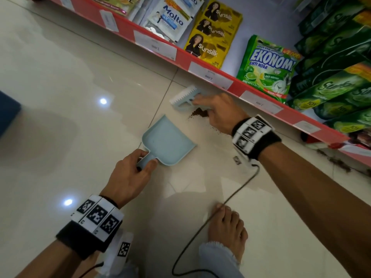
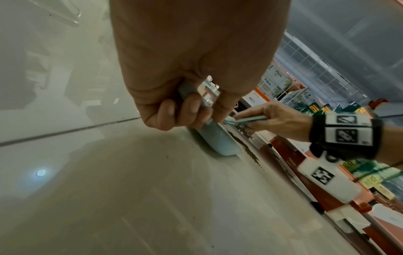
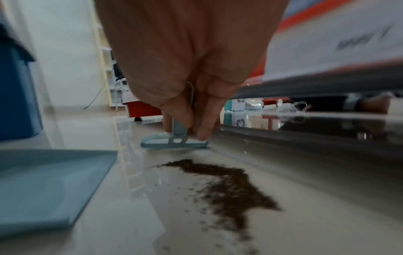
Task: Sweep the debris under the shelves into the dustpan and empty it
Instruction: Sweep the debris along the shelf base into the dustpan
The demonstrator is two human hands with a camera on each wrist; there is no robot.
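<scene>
While two hands (image 1: 128, 175) (image 1: 218, 113) grip one dustpan (image 1: 168, 141) and one brush (image 1: 184, 97), one debris pile (image 1: 199, 113) lies between

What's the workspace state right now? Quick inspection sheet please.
Surface: glossy pale tiled floor, lamp glare on it.
Job's things: light blue dustpan flat on the floor, nothing seen inside; small brush at the shelf foot; brown debris heaped between brush and dustpan, more along the shelf base.
Clutter: nothing seen.
Grippers: left hand holds the dustpan handle; right hand holds the brush.
Cables: dark cable from the right wristband trails over the floor past a bare foot.
Surroundings: red shelf with price tags, stocked with sachets and green detergent packs.
</scene>
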